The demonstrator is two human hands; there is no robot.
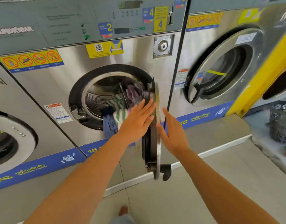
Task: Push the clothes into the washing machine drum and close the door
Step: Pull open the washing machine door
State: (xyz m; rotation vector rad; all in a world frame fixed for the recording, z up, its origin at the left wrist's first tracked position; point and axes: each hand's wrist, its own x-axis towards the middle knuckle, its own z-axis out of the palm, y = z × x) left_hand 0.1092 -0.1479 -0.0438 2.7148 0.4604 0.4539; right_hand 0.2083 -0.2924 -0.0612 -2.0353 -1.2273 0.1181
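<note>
A steel front-loading washing machine stands ahead with its round door swung out edge-on toward me, black handle at the bottom. Clothes sit at the drum mouth: a green-and-white striped piece, a blue garment hanging over the rim, purple cloth deeper inside. My left hand is flat and open on the inner side of the door, in front of the clothes. On the door's outer side, my right hand is open, fingers near its edge.
A second machine with a shut door stands to the right, a third at the left. A yellow post and a dark laundry basket are at the far right. A raised tiled step runs below the machines.
</note>
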